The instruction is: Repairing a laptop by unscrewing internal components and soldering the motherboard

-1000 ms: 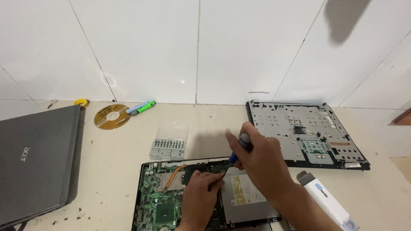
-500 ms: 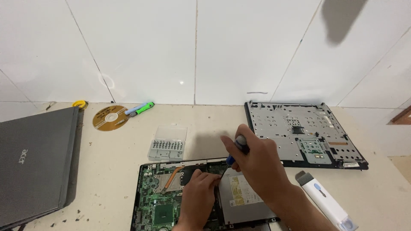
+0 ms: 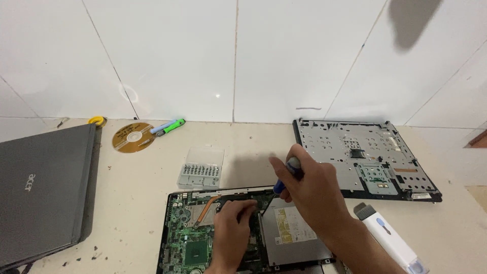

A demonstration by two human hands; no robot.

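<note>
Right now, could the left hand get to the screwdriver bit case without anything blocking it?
Probably yes. The left hand rests on the opened laptop's motherboard, and the bit case lies just beyond the chassis edge with only bare table between.

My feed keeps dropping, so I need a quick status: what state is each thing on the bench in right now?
Opened laptop base: cover off, green board exposed.
Optical drive: seated in the base.
Screwdriver: gripped in right hand, tip down at the base.
Left hand: resting on the board, holding nothing visible.
Removed cover panel: lying flat, underside up.
Grey laptop: lid closed.
Bit case: open, bits in their row.
Disc: lying loose.
</note>
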